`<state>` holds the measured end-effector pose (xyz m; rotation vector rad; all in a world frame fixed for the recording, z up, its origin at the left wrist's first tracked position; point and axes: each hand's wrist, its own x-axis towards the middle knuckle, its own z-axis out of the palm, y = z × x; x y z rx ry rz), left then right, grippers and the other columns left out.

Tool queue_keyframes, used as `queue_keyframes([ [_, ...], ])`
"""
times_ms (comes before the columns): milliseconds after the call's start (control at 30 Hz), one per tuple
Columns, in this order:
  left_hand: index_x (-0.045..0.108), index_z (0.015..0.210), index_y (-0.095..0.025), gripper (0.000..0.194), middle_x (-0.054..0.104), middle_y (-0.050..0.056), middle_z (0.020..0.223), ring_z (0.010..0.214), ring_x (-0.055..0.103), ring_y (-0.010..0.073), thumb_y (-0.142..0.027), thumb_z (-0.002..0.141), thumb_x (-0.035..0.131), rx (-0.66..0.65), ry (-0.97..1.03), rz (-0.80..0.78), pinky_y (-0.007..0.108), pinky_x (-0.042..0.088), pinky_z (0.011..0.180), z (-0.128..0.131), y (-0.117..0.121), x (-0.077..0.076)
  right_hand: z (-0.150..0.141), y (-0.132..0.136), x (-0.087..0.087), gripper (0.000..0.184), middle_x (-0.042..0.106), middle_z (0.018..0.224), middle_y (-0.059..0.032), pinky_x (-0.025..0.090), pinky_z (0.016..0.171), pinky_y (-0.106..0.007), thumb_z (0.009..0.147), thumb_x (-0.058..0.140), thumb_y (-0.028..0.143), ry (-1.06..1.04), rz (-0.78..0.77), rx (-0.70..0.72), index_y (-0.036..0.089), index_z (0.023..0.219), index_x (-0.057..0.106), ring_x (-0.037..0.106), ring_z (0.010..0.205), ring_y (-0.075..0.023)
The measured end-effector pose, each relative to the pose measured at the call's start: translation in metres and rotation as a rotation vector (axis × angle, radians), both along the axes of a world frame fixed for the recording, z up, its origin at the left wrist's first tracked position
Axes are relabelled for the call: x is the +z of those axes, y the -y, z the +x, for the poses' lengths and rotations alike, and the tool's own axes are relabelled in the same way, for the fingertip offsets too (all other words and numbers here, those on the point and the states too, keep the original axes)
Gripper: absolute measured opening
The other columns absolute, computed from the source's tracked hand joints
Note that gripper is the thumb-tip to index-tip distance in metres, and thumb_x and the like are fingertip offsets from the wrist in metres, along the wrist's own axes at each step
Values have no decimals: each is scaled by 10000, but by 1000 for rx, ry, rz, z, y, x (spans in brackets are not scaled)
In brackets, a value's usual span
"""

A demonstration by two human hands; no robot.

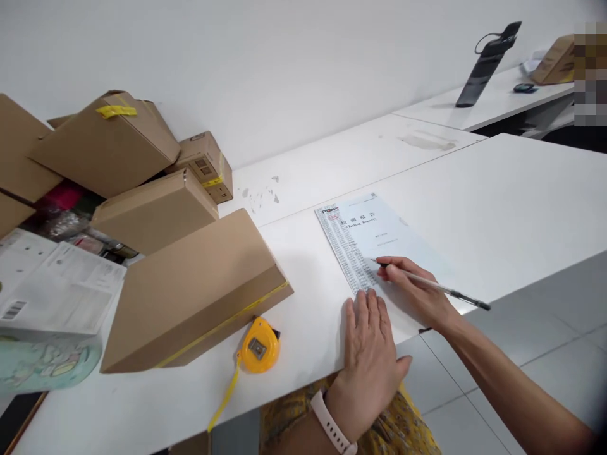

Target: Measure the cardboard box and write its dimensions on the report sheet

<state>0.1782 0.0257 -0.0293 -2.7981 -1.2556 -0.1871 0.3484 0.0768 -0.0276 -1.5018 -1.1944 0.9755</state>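
A light blue testing report (379,230) lies flat on the white table, its left part covered in rows of small handwriting-like marks. My right hand (415,291) grips a pen (439,287), with the tip at the marked columns and the clear barrel slanting back to the right. Palm down, my left hand (372,332) rests at the report's lower edge, fingers stretched out and thumb apart. Left of that hand sits a yellow tape measure (259,345) with some of its strip pulled out over the table edge.
A closed cardboard box (199,284) stands left of the tape measure. Behind it are more cardboard boxes (109,142), a white package (57,278) and a pale green printed item (47,363). A dark bottle (486,69) stands at the far right.
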Motion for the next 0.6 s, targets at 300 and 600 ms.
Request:
queue_keyframes([
  [300,299,1526,67,979,292,270,1615,1505,283,369,-576,879,654,112,54,59,470,358,1204,18,10,-12,-2,-9,1,406,669,901,-43,442,580,-299,930,557,598,175,-15,45,219,805,633,516,635,-146],
  [600,335,1533,6,707,383,217,1596,1499,307,342,-425,1000,505,65,101,78,471,403,1182,6,5,-22,-2,1,-3,377,440,609,41,324,493,-272,911,610,512,180,29,18,242,694,461,373,542,-128],
])
